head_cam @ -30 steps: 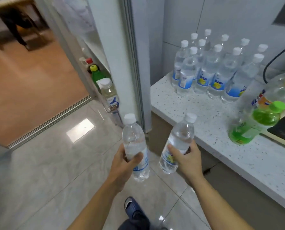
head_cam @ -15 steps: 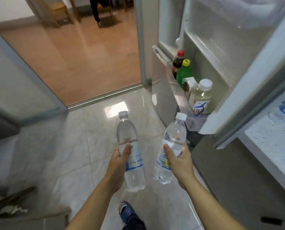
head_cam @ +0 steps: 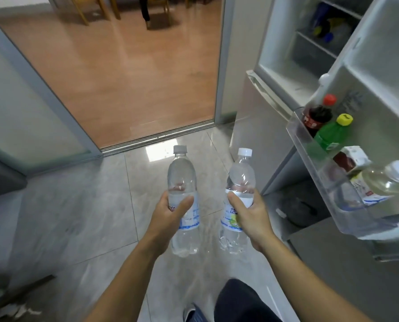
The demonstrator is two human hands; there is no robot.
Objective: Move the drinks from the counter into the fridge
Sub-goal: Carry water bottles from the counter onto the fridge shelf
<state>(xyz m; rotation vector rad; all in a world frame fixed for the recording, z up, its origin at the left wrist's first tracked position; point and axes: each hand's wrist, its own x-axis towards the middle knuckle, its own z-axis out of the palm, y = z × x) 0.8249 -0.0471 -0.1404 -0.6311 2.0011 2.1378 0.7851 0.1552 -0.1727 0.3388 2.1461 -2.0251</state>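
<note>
Now turned from worktop: open fridge door shelf [head_cam: 314, 156] swings into view at right. Left hand [head_cam: 168, 214] grips one clear plastic water bottle [head_cam: 182, 180], right hand [head_cam: 249, 214] another [head_cam: 240, 175]. Loading next, likely.

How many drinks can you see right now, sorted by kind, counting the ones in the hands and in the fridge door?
Clear water bottles, one in each hand: 2
Dark cola bottle, red cap: 1
Green bottle, yellow cap: 1
Small carton: 1
Pale yellow bottle, white cap: 1
Total: 6
</note>
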